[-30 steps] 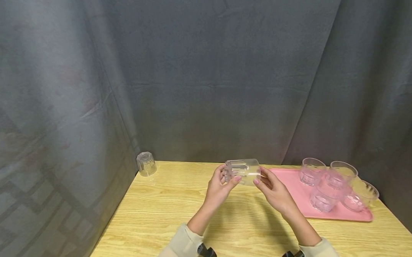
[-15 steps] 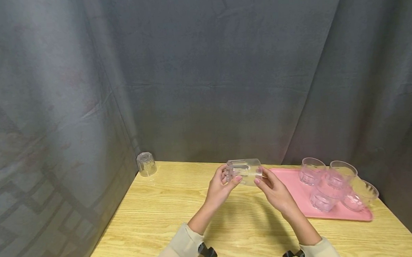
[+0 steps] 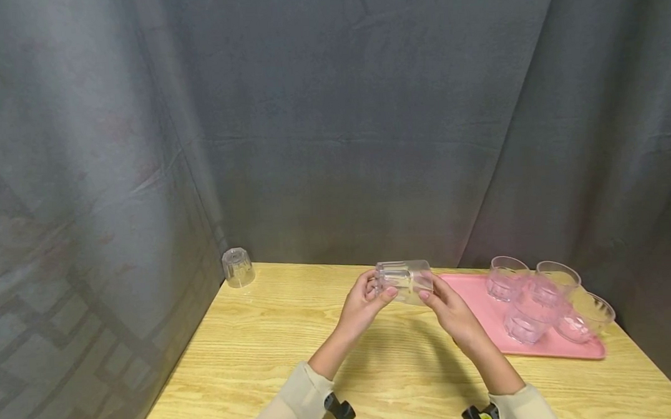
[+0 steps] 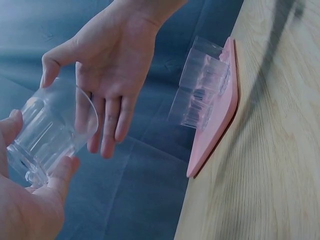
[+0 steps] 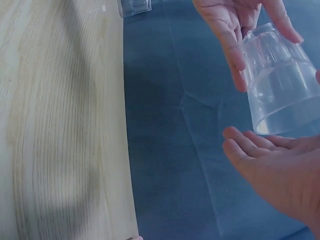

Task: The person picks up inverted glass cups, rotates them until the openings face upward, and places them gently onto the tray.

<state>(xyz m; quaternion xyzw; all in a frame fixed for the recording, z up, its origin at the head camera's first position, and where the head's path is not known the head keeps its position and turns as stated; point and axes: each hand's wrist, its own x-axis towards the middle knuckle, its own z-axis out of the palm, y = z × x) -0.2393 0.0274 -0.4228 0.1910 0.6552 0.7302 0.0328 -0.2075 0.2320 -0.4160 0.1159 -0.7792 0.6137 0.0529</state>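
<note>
A clear faceted drinking glass (image 3: pixel 404 283) is held on its side above the table, its base to the left and its rim to the right. My left hand (image 3: pixel 360 308) grips it near the base, thumb in front. In the left wrist view, the right hand (image 4: pixel 112 62) is at the rim end with its fingers straight and spread past the glass (image 4: pixel 52 122). Its thumb lies by the side of the glass; whether it touches cannot be told. From the right wrist, the fingers of the right hand (image 5: pixel 280 162) extend under the rim.
On the right of the wooden table (image 3: pixel 285 337) lies a pink tray (image 3: pixel 477 300). It bears several clear glasses (image 3: pixel 525 323), mouths up, some leaning outward. Another clear glass (image 3: pixel 239 268) stands upside down at the far left corner. Grey curtains (image 3: pixel 332 122) rise behind and along the sides.
Both hands and the glass between them have shifted slightly to the right. The glasses on the tray and the one in the corner stay as they were.
</note>
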